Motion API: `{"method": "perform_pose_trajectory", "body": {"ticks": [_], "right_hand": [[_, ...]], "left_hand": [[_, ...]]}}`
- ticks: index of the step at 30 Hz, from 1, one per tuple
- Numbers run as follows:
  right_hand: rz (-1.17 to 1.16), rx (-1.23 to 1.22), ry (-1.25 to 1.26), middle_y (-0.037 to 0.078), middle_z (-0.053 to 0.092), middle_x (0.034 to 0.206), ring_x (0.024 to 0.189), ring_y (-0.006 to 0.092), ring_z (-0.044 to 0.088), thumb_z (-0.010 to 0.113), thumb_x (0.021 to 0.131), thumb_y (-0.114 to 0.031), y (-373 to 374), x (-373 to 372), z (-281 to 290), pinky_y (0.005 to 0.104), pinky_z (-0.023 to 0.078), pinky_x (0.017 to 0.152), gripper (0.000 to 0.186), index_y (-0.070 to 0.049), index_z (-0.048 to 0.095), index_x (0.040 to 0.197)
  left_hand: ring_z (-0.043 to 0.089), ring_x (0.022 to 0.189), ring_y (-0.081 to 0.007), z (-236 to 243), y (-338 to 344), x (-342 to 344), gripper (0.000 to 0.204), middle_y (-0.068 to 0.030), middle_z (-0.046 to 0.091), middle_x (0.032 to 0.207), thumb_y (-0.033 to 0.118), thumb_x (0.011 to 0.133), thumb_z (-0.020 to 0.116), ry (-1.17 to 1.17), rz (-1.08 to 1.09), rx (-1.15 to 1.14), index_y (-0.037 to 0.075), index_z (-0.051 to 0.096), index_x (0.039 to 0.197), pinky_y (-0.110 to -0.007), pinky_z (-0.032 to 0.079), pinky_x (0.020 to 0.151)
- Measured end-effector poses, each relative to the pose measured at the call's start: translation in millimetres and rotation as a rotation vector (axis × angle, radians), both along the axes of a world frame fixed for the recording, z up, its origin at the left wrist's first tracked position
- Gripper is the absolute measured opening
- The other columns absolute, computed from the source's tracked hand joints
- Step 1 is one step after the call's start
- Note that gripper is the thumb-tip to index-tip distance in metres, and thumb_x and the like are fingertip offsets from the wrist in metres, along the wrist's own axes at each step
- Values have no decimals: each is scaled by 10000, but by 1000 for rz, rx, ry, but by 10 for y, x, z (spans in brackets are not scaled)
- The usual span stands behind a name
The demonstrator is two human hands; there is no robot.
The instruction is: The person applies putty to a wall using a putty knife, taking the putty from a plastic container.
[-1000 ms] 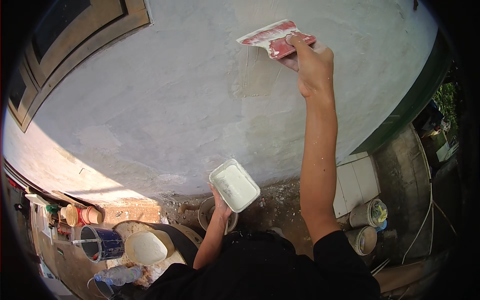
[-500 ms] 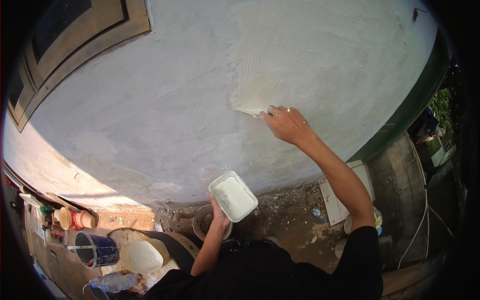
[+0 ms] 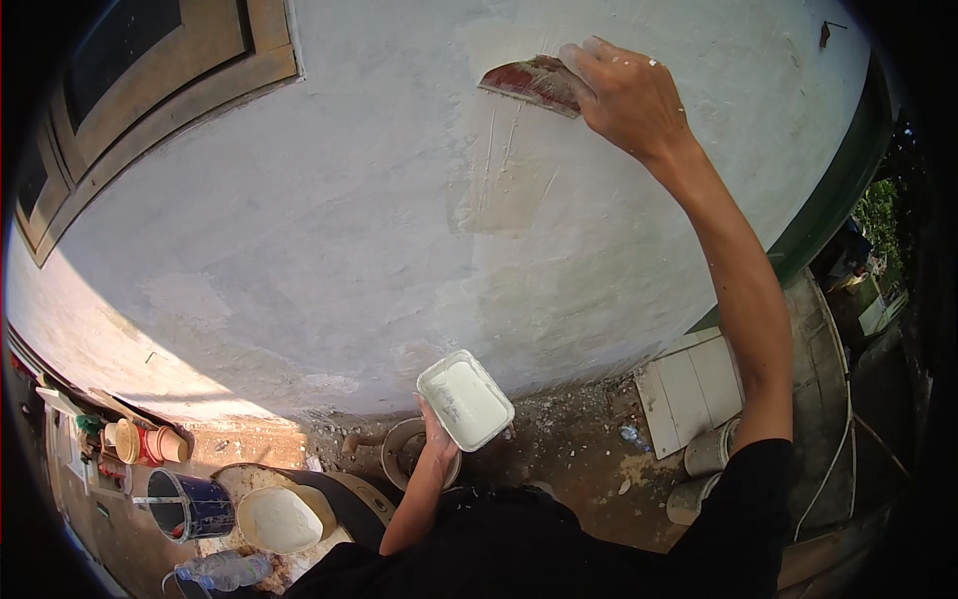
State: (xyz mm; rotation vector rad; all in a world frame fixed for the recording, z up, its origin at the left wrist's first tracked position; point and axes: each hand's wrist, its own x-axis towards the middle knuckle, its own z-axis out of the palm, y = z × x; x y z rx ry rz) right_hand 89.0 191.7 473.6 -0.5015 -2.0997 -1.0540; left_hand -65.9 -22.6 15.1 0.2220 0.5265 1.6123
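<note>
High on the white wall point(image 3: 329, 210), my right hand point(image 3: 629, 95) grips a putty knife point(image 3: 534, 84) with a wide dark-red blade. The blade's edge lies against or very near the wall, above a damp-looking patch point(image 3: 496, 190) with thin raised streaks. Down by the wall's foot, my left hand point(image 3: 436, 431) holds a white rectangular tub point(image 3: 465, 401) from its left side and below. Creamy white putty coats the inside of the tub.
A wooden-framed window point(image 3: 190, 95) is at upper left. Lower left stand a dark blue bucket point(image 3: 205, 507), a cream container of white paste point(image 3: 284, 519) and plastic bottles point(image 3: 225, 569). Below the tub is a round bucket point(image 3: 399, 454); pale boards point(image 3: 689, 389) lean at right.
My right hand has moved up the wall with the putty knife, whose dark-red face now shows. My left hand and the tub have hardly moved.
</note>
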Motion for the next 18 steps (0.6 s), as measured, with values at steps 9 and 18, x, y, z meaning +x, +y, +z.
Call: {"method": "perform_pose_trajectory", "body": {"ticks": [9,18], "right_hand": [[-11,382,59,60,673,755,676,162,656,657,791,-75,-310,-74,-185,273,536,493,188,-75,681,978],[-20,60,-230,147,680,863,840,232,673,614,750,-74,-84,-590,-1487,332,572,718,104,2,641,816]], "left_hand": [[480,1264,-294,-151,8,-6,914,-92,452,1417,805,802,286,-58,-25,-7,159,337,1447,-481,411,1048],[496,1247,-296,-34,-1,3,900,-94,468,1402,795,810,295,-76,-16,4,154,349,1440,-479,426,1036]]}}
